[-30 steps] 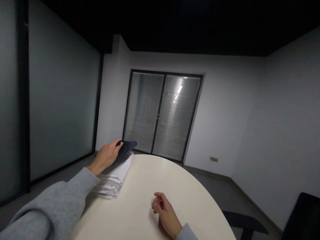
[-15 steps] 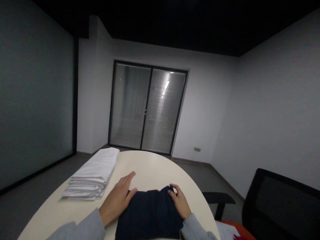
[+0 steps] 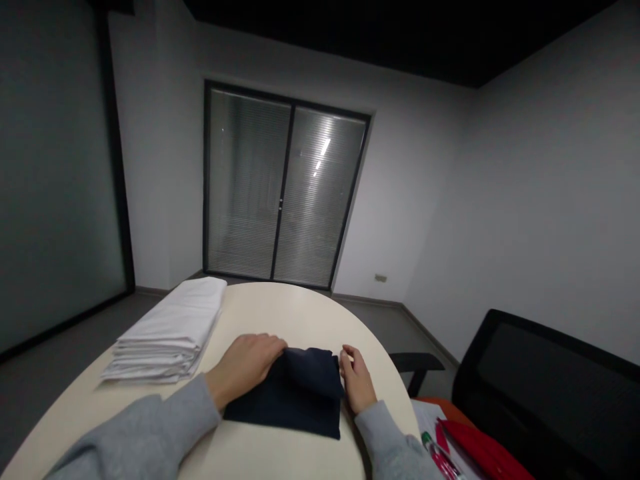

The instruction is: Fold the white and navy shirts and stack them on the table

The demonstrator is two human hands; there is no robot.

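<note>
A folded navy cloth (image 3: pixel 305 410) lies on the round cream table, with its upper layer raised and creased along the far side. My left hand (image 3: pixel 250 367) is closed on the cloth's far left corner, its fingertips partly hidden. At the right edge is my right hand (image 3: pixel 359 383), fingers curled in toward the thumb and against the cloth's side. To the left of my left hand sits a stack of folded white cloth (image 3: pixel 167 333), which neither hand touches.
The round table (image 3: pixel 270 307) has a curved far edge. A black mesh chair (image 3: pixel 545 393) with an armrest (image 3: pixel 417 362) stands at the right; a red item (image 3: pixel 480 447) and white paper rest on its orange seat. Beyond are glass doors (image 3: pixel 285 187) with blinds.
My left hand went from lying spread at the cloth's left side to gripping its far corner. The cloth now looks shorter, its near edge farther from me. The camera view has shifted.
</note>
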